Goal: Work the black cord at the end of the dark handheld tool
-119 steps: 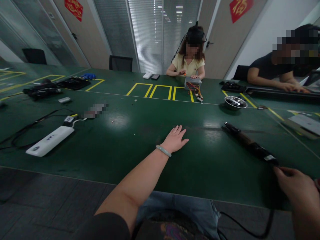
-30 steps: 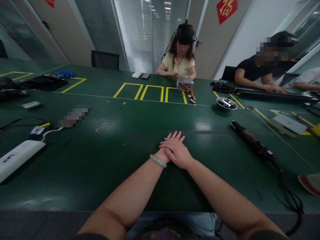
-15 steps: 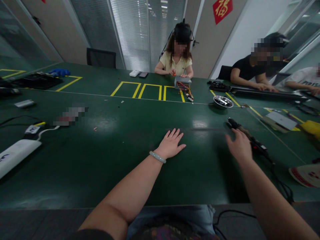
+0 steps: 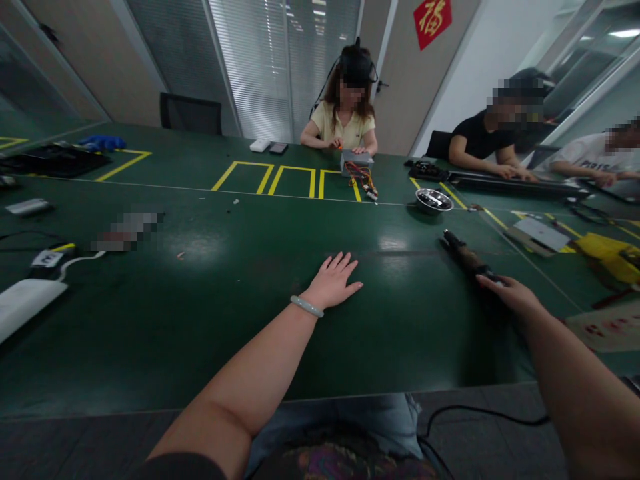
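Since the frame half a second earlier, the person's right hand [image 4: 513,297] has been brought onto the black electric screwdriver [image 4: 466,259]; before, it was held just beside the tool. Now its grip is closed over the tool's rear part, though some fingers are hidden. The screwdriver is held at the right side of the green tabletop [image 4: 200,333], slanted, with its slim tip pointed away and to the left; whether it is lifted cannot be told. The left hand [image 4: 331,281] is laid palm down near the middle of the tabletop, its fingers spread wide and nothing held. Its wrist is circled by a pale green bangle [image 4: 307,306]. Beyond the screwdriver's tip, a shiny metal bowl [image 4: 434,209] is set, its contents too small to tell. Across the table, a grey metal box [image 4: 353,162] with coloured wires [image 4: 364,177] is touched by a seated co-worker [image 4: 345,127] in a yellow shirt. At far left, a white power bank [image 4: 30,303] is cut off by the edge. To the right, a yellow bag [image 4: 607,253] is seen.
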